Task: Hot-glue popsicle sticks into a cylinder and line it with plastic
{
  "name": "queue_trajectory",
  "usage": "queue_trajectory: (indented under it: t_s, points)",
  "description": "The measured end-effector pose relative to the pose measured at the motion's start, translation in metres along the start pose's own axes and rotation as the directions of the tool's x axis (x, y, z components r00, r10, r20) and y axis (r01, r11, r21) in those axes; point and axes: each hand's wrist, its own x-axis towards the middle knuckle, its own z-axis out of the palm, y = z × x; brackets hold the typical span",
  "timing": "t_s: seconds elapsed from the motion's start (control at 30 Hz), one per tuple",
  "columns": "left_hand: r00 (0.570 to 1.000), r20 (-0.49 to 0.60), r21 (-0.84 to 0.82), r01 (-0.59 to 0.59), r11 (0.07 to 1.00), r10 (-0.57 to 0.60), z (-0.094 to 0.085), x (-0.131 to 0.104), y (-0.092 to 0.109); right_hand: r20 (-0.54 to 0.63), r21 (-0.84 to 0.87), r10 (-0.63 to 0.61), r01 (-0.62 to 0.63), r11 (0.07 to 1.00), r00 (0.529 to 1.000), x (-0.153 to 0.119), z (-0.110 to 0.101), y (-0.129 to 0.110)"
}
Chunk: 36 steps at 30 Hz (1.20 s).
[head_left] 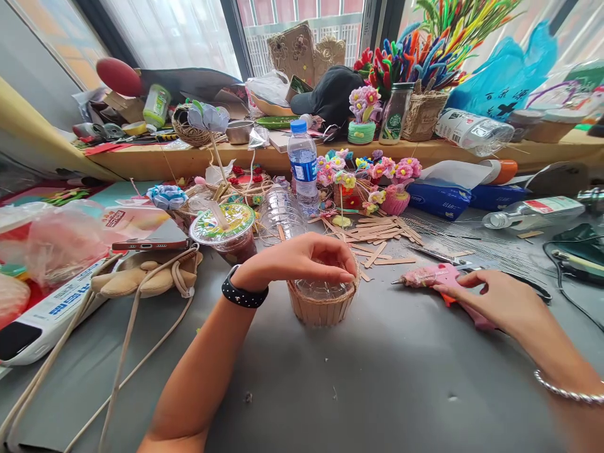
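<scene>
A small round basket [321, 309] stands upright on the grey table, its wall made of flat wooden sticks with twine round the rim and clear plastic inside. My left hand [311, 258] arches over it, with thumb and fingertips closed on the right side of the rim. Whether loose twine is pinched there too, I cannot make out. At the right, a pink hot glue gun [443, 277] lies on its side, nozzle pointing left. My right hand [500, 302] has its thumb and fingers closed around the gun's body; part of the handle is hidden.
Loose wooden sticks [377, 231] lie behind the basket, near scissors [434, 253] and thin wires. A lidded drink cup [224, 226], a clear plastic bottle [282, 212] and a water bottle [302, 165] stand behind my left hand. A corded pouch [146, 277] and phone [151, 245] lie left.
</scene>
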Motion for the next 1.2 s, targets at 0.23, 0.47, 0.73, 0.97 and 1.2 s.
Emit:
queue_trajectory:
  t_s: [0.23,0.47,0.73,0.97,1.2]
  points:
    - [0.997,-0.024,0.173,-0.074,0.982,0.079,0.003,-0.002,0.001,0.178,0.430,-0.301,0.201,0.880,0.937,-0.016,-0.042,-0.092]
    - [0.981,-0.126,0.373,-0.092,0.923,0.149,0.013,-0.011,0.015,0.342,0.576,-0.545,0.287,0.765,0.766,-0.005,-0.045,-0.145]
    - [0.945,-0.289,0.809,0.156,0.566,0.152,0.026,-0.029,0.020,0.456,0.698,-0.555,0.109,0.708,0.696,0.000,-0.042,-0.142]
    - [0.921,-0.389,0.851,0.363,0.379,-0.009,0.040,-0.030,0.013,0.535,0.684,-0.586,0.096,0.724,0.608,0.008,-0.045,-0.130]
    - [0.922,-0.384,0.832,0.369,0.415,-0.051,0.032,-0.027,0.003,0.561,0.620,-0.528,0.098,0.778,0.638,0.011,-0.048,-0.127]
